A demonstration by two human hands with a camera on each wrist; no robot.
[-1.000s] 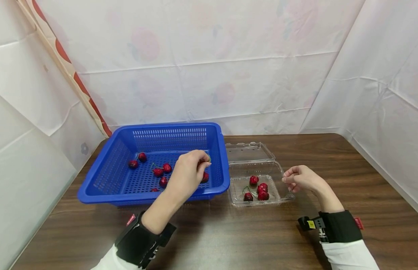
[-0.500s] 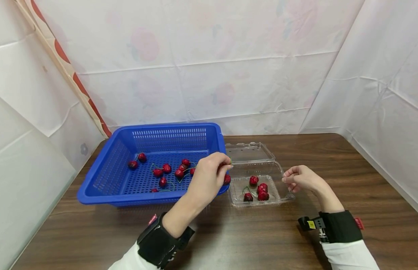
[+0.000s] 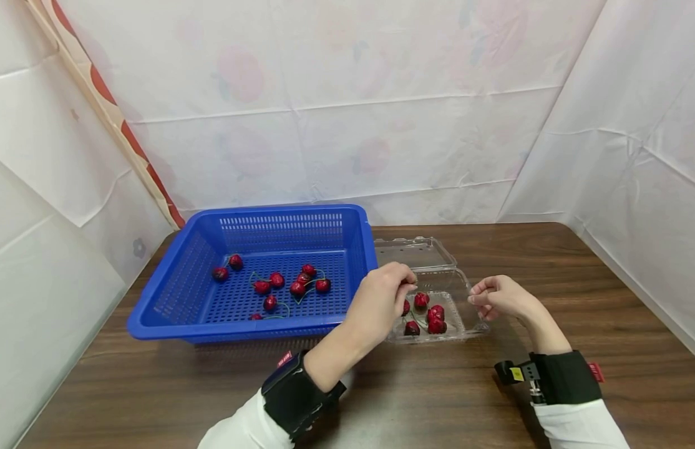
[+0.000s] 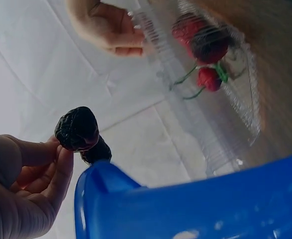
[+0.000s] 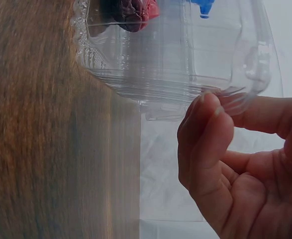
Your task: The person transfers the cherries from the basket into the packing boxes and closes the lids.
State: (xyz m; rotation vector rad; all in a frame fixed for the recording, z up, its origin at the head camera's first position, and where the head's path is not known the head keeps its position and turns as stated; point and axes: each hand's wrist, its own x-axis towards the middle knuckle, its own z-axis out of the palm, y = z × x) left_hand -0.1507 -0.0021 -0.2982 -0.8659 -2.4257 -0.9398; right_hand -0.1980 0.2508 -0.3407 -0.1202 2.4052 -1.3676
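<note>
My left hand (image 3: 381, 299) is over the left side of the clear plastic clamshell box (image 3: 456, 305), thumb and fingers pinched together. In the left wrist view, a pair of dark cherries (image 4: 77, 129) hangs at its fingertips, close above the blue rim. Inside the box lie several red cherries (image 3: 436, 313) with green stems. My right hand (image 3: 505, 296) pinches the box's right edge between thumb and fingers, which the right wrist view shows up close. More cherries (image 3: 297, 289) lie scattered in the blue plastic basket (image 3: 246, 330), some joined by their stems.
The basket stands left of the box on a brown wooden table (image 3: 437, 399). Behind the box's tray lies its open lid (image 3: 415, 252), folded back. White patterned sheets (image 3: 336, 112) hang at the back and both sides.
My left hand has moved right, from inside the basket across its rim to over the box, carrying the cherries. The right hand has stayed at the box's edge.
</note>
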